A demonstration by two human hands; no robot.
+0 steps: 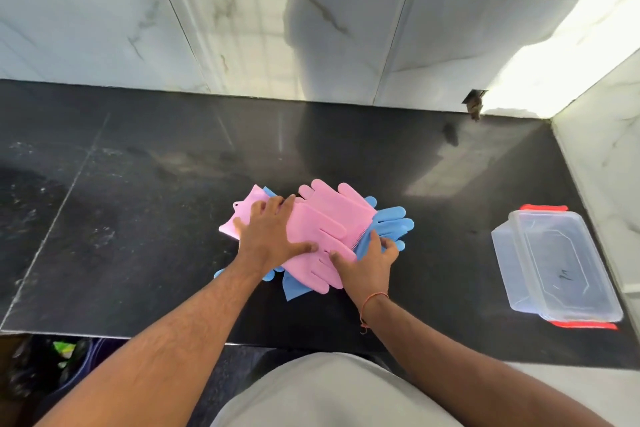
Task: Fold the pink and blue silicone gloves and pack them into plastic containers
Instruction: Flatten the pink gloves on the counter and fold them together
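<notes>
Pile: pink gloves [322, 225] lay on top of blue gloves [393, 224], mid-frame on the black counter [138, 201], slightly right of ctr.
Pink gloves: several, overlapped; fingers pointed to upper right at the far end and toward the lower edge at the near end; a cuff w/ a small hole stuck out at the pile's left.
Blue gloves: mostly covered; fingers showed at the pile's right side, a cuff corner at its lower edge, bits at lower left under the left wrist.
Left hand [270, 236]: flat on the pink gloves' left part, fingers straight & spread, thumb out to the right, pressing down.
Right hand [367, 260]: at the pile's lower right edge, fingers bent around the edge of the pink & blue layers, thumb resting on the pink; grip looked like a pinch.
Containers [557, 263]: clear plastic, stacked w/ red clips at far & near ends, right side of frame on the counter, well apart from the pile; no gloves inside.
Wall [242, 28]: white marbled tiles across the upper frame.
Wrist: orange thread [374, 300] on the right one.
</notes>
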